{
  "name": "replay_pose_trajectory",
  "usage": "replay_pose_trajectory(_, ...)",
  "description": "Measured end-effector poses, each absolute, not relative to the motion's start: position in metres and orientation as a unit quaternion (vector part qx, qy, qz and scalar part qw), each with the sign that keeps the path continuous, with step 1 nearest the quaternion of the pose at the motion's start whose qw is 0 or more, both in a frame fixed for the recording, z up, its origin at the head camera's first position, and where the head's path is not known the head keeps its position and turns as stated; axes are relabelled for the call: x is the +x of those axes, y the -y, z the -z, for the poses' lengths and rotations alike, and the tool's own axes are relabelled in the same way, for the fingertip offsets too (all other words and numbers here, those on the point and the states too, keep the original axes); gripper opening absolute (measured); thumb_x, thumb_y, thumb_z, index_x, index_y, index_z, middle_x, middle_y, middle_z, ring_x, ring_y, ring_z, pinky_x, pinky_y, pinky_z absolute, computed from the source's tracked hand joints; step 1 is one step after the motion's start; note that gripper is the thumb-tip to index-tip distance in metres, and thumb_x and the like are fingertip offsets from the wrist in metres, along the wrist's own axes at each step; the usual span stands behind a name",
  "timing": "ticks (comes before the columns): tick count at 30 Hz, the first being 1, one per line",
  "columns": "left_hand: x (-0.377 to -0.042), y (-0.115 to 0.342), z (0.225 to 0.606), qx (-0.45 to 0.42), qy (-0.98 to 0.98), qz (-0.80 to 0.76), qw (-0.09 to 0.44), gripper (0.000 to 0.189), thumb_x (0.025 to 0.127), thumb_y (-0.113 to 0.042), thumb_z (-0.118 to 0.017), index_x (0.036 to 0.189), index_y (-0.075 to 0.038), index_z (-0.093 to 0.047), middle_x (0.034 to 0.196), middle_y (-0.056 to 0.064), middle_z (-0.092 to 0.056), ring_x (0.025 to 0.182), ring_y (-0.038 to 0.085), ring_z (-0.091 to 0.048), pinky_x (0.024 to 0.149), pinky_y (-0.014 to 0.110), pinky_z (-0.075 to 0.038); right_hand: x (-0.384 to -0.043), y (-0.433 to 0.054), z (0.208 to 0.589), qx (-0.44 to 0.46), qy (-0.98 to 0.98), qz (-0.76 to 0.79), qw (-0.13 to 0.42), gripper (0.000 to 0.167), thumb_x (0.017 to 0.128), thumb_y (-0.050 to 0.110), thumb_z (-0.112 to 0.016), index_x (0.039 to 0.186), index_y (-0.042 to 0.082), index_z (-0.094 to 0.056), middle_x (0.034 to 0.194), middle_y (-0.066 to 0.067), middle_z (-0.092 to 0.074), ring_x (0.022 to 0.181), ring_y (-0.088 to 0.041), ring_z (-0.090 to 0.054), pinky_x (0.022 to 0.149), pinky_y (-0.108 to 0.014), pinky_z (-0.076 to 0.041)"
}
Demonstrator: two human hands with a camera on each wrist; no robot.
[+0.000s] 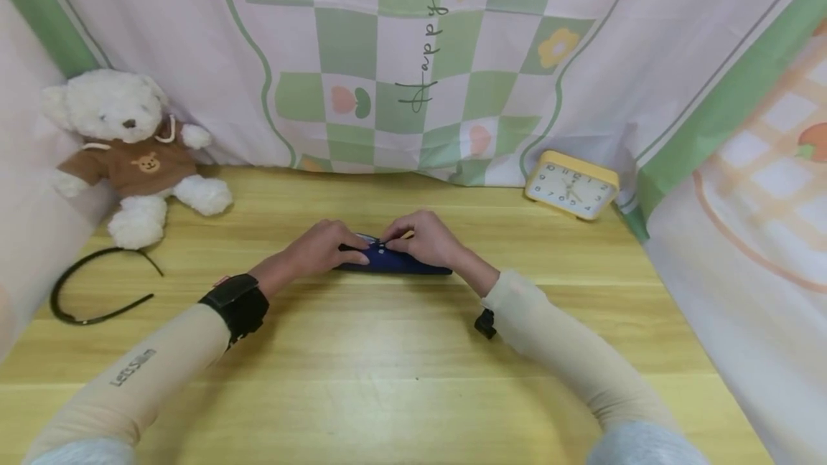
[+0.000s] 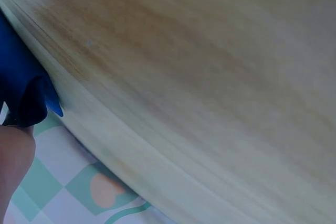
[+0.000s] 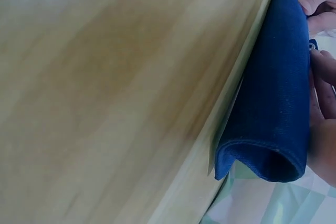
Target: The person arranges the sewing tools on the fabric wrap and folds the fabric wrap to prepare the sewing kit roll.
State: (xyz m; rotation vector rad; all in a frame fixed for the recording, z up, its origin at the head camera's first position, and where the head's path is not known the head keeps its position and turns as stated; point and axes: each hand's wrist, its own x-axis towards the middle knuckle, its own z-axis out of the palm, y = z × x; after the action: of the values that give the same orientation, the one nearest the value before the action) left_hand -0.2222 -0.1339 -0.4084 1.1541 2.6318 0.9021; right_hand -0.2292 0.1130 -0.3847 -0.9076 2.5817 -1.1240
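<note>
A dark blue soft fabric pouch [image 1: 413, 264] lies crosswise on the table in the head view. Its near end looks rolled into an open fold in the right wrist view, where the pouch [image 3: 268, 87] shows at the right. My left hand [image 1: 319, 248] grips the pouch's left part, thumb on the front face. With thumb and forefinger, my right hand [image 1: 426, 239] pinches at the top edge near the middle, by a small dark tab [image 3: 313, 44] with a metal bit. The left wrist view catches only the pouch's folded end [image 2: 26, 87] and part of a hand [image 2: 14, 153].
A black headband [image 1: 84, 321] lies at the left, below a white teddy bear [image 1: 142, 163] in a brown top. Toward the back right stands a yellow clock [image 1: 571, 185]. Patterned curtains [image 1: 400, 92] hang round the wooden table [image 1: 362, 379].
</note>
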Motion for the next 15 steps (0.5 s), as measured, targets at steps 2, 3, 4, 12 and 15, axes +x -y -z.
replay_pose_trajectory(2,-0.222,0.1328,0.4081,0.38,-0.874,-0.297,0.065,0.031,0.096,-0.024,-0.073,0.119,-0.005,-0.076,0.111,0.011,-0.075,0.096,0.021,-0.073,0.081,0.035,-0.059,-0.2282,-0.1135,0.3851,-0.313,-0.867,0.377,0.092,0.012,0.094,0.005,-0.072,0.1,0.009,-0.081,0.102,-0.001,-0.076,0.097,-0.016,-0.07,0.086,-0.034,-0.057)
replay_pose_trajectory(3,-0.2221,0.1323,0.408,0.377,-0.875,-0.296,0.065,0.031,0.095,-0.024,-0.073,0.119,-0.005,-0.076,0.111,0.011,-0.075,0.096,0.021,-0.073,0.08,0.034,-0.058,-0.228,-0.1136,0.3852,-0.315,-0.866,0.377,0.093,0.011,0.094,0.005,-0.072,0.1,0.01,-0.081,0.101,0.0,-0.076,0.097,-0.016,-0.07,0.085,-0.033,-0.058)
replay_pose_trajectory(4,-0.222,0.1318,0.4077,0.375,-0.876,-0.295,0.065,0.031,0.095,-0.024,-0.073,0.119,-0.005,-0.076,0.111,0.011,-0.075,0.096,0.021,-0.073,0.08,0.034,-0.058,-0.2277,-0.1136,0.3853,-0.318,-0.865,0.376,0.093,0.011,0.094,0.004,-0.073,0.099,0.01,-0.081,0.101,0.0,-0.076,0.096,-0.016,-0.071,0.084,-0.032,-0.058)
replay_pose_trajectory(12,-0.2215,0.13,0.4073,0.364,-0.884,-0.288,0.065,0.029,0.095,-0.024,-0.073,0.118,-0.006,-0.076,0.101,0.011,-0.077,0.063,0.012,-0.064,0.066,0.027,-0.05,-0.2254,-0.1112,0.383,-0.339,-0.87,0.347,0.086,0.011,0.092,0.005,-0.075,0.097,0.012,-0.082,0.098,0.001,-0.077,0.093,-0.015,-0.072,0.08,-0.027,-0.058)
replay_pose_trajectory(15,-0.2215,0.129,0.4073,0.36,-0.885,-0.288,0.066,0.028,0.095,-0.024,-0.073,0.117,-0.006,-0.077,0.1,0.011,-0.077,0.048,0.01,-0.046,0.062,0.026,-0.043,-0.2242,-0.1106,0.3818,-0.365,-0.872,0.316,0.074,0.01,0.093,0.006,-0.075,0.099,0.012,-0.081,0.099,0.001,-0.077,0.092,-0.014,-0.072,0.08,-0.027,-0.058)
